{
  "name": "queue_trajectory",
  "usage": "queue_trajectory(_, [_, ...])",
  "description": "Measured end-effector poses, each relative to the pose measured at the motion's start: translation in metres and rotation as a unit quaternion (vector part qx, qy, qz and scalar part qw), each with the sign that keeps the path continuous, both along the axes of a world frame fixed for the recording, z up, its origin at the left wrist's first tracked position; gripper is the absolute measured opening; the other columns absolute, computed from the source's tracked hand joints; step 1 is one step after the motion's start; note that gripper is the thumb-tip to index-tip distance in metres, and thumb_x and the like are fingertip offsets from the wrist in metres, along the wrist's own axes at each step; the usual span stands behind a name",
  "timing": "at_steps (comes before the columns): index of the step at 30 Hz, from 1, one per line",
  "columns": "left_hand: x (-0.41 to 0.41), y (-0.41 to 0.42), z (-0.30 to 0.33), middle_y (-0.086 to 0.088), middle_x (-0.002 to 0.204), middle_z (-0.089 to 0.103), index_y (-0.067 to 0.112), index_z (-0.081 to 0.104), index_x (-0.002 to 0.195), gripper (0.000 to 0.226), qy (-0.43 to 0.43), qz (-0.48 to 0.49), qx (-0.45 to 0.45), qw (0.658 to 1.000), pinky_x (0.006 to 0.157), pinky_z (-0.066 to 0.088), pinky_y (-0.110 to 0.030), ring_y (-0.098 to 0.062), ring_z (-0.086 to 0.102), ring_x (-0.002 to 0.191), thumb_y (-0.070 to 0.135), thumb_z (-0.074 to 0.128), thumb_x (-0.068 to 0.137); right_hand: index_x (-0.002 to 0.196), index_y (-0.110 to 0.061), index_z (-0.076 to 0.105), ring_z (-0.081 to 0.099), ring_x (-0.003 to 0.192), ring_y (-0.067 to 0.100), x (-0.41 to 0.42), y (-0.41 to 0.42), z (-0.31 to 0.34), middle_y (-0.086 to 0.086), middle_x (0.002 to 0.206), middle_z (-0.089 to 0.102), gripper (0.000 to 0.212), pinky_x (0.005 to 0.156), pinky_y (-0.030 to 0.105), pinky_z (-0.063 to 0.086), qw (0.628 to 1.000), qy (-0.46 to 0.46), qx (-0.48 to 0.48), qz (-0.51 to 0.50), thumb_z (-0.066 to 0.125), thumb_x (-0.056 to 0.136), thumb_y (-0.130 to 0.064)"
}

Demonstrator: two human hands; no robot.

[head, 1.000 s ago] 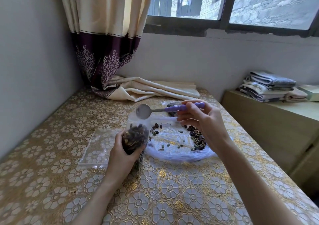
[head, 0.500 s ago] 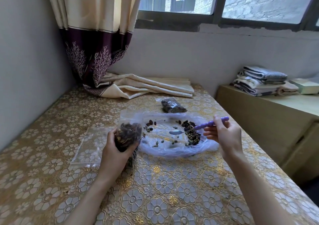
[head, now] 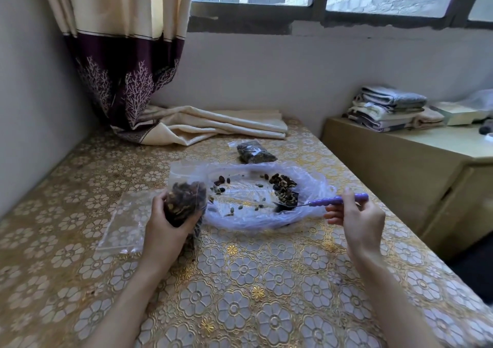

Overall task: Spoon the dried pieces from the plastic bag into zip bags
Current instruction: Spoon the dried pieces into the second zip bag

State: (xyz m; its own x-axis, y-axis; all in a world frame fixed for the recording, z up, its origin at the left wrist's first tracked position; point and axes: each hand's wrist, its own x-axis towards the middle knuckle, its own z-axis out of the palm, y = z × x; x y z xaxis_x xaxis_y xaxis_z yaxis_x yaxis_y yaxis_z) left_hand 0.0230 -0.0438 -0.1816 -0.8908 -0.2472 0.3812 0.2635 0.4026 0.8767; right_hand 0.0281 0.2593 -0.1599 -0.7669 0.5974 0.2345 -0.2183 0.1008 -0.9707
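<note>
A flattened clear plastic bag [head: 306,209] lies on the table with dark dried pieces [head: 284,190] scattered on it, most heaped at its right side. My left hand [head: 165,225] grips an upright zip bag [head: 186,201] filled nearly to the top with dried pieces, just left of the plastic bag. My right hand [head: 357,219] pinches the purple handle of a spoon [head: 328,202]. The spoon's bowl sits low in the heap at the bag's right side.
An empty zip bag [head: 120,225] lies flat left of my left hand. A filled zip bag [head: 254,153] rests further back. Folded curtain cloth [head: 213,126] covers the table's far end. A wooden cabinet [head: 400,177] with folded towels [head: 386,107] stands to the right.
My right hand brought the spoon from above the zip bag down and to the right, into the heap of pieces. My left hand kept holding the zip bag upright.
</note>
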Motion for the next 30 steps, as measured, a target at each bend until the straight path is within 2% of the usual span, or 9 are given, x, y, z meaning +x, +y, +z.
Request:
queue_trajectory(6, [0.001,0.001,0.002,0.019,0.100,0.052,0.023,0.041,0.124,0.064,0.003,-0.007,0.002,1.000,0.068,0.035,-0.006,-0.001,0.050,0.090,0.025,0.076,0.070,0.079,-0.003,0.062,0.065,0.047,0.014,0.006,-0.011,-0.001,0.005,0.061,0.067,0.031,0.047,0.017,0.050,0.997,0.034,0.061,-0.026,0.054,0.094,-0.029])
queue_trajectory(11, [0.002,0.002,0.003,0.013,0.104,0.055,0.025,0.041,0.123,0.064,0.005,-0.016,0.000,1.000,0.070,0.035,-0.007,-0.005,0.052,0.093,0.027,0.076,0.070,0.080,-0.020,0.060,0.069,0.058,0.016,0.006,-0.015,-0.007,0.006,0.070,0.069,0.014,0.056,0.023,0.057,0.998,0.027,0.048,0.017,0.055,0.094,-0.021])
queue_trajectory(13, [0.004,0.004,0.005,0.019,0.101,0.055,0.029,0.041,0.118,0.062,0.006,-0.026,0.010,1.000,0.071,0.037,-0.009,0.003,0.053,0.090,0.034,0.075,0.066,0.083,-0.022,0.060,0.070,0.062,0.018,0.006,-0.014,-0.010,0.007,0.072,0.070,0.012,0.058,0.023,0.057,0.999,0.017,0.015,0.032,0.055,0.094,-0.018])
queue_trajectory(17, [0.008,0.014,0.012,0.026,0.103,0.054,0.032,0.043,0.115,0.065,0.012,-0.047,0.029,0.998,0.067,0.041,-0.004,0.023,0.051,0.087,0.046,0.071,0.058,0.085,-0.017,0.061,0.071,0.064,0.021,0.006,-0.011,-0.014,0.005,0.067,0.071,0.011,0.058,0.021,0.056,0.998,0.004,-0.044,0.044,0.056,0.094,-0.018])
queue_trajectory(21, [0.011,0.025,0.012,0.022,0.104,0.057,0.032,0.042,0.117,0.069,0.009,-0.080,0.025,0.996,0.064,0.040,0.003,0.023,0.052,0.088,0.045,0.073,0.057,0.082,-0.011,0.063,0.070,0.062,0.023,0.006,-0.009,-0.015,0.005,0.067,0.072,0.017,0.059,0.024,0.058,0.997,0.009,-0.064,0.044,0.055,0.094,-0.019])
queue_trajectory(25, [0.015,0.032,0.010,0.034,0.092,0.058,0.048,0.041,0.104,0.058,0.001,-0.090,0.006,0.996,0.060,0.040,0.003,0.026,0.051,0.083,0.045,0.073,0.055,0.082,-0.008,0.063,0.069,0.062,0.026,0.006,-0.010,-0.014,0.008,0.066,0.071,0.018,0.057,0.025,0.057,0.997,0.017,-0.065,0.047,0.055,0.094,-0.019])
queue_trajectory(27, [0.015,0.032,0.009,0.041,0.089,0.055,0.049,0.041,0.101,0.056,-0.003,-0.088,-0.006,0.996,0.059,0.040,0.003,0.027,0.050,0.083,0.046,0.072,0.055,0.082,-0.008,0.063,0.069,0.062,0.026,0.006,-0.013,-0.011,0.008,0.065,0.070,0.017,0.056,0.024,0.056,0.996,0.029,-0.068,0.050,0.054,0.094,-0.017])
queue_trajectory(30, [0.015,0.031,0.008,0.036,0.093,0.054,0.046,0.041,0.106,0.059,-0.011,-0.083,-0.017,0.996,0.059,0.040,0.001,0.028,0.049,0.084,0.048,0.072,0.055,0.083,-0.010,0.063,0.069,0.062,0.023,0.006,-0.018,0.001,0.006,0.066,0.071,0.016,0.056,0.023,0.056,0.994,0.060,-0.075,0.061,0.054,0.094,-0.016])
